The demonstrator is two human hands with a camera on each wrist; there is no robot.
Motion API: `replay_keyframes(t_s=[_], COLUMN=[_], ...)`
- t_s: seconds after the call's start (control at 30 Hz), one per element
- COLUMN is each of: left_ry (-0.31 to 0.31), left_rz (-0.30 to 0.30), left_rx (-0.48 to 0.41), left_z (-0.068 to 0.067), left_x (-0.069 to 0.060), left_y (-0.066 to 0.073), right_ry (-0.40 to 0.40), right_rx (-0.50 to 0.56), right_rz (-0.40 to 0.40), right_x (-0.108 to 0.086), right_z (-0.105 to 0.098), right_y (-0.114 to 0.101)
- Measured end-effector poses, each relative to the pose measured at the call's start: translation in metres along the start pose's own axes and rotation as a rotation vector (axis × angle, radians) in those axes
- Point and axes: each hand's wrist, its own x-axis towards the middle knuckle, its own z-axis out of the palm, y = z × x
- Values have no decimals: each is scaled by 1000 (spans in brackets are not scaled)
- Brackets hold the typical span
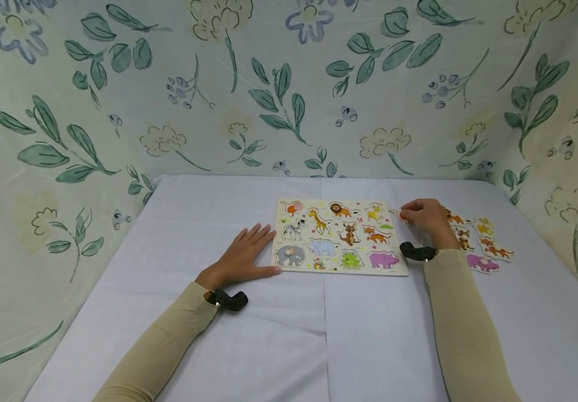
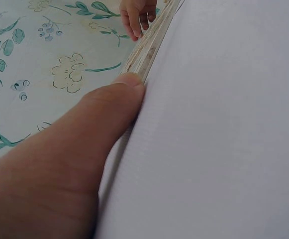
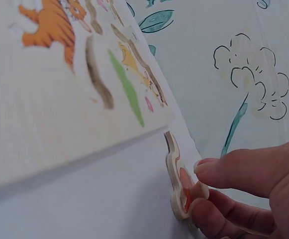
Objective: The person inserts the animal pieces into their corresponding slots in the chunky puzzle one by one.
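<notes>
A wooden animal puzzle board (image 1: 336,268) lies on the table, printed with a giraffe, zebra, lion, elephant and other animals. My left hand (image 1: 242,255) lies with fingers spread at the board's left edge; in the left wrist view its thumb (image 2: 112,102) touches the board's side edge (image 2: 151,47). Just off the board's right edge, my right hand (image 1: 426,216) pinches a small puzzle piece (image 3: 179,181) between thumb and fingers. That wooden piece has orange on its face and a wavy outline; its full picture is partly hidden by the fingers.
Loose puzzle pieces lie right of the board, among them a purple hippo piece (image 1: 482,263), a tiger piece (image 1: 495,249), a kangaroo piece (image 1: 463,239) and a yellow piece (image 1: 485,226). A white cloth (image 1: 268,346) covers the table. Behind hangs a floral curtain (image 1: 289,151).
</notes>
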Motion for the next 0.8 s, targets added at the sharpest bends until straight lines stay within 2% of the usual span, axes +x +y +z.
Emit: replay_keyframes(t_s=[0.8], left_ry=[-11], left_rz=[-17], left_rx=[11], left_z=[-2], left_x=[-1], left_y=[3], right_ry=[15], right_rx=[6], right_rz=[-5], right_x=[0], right_z=[6], right_y=[3])
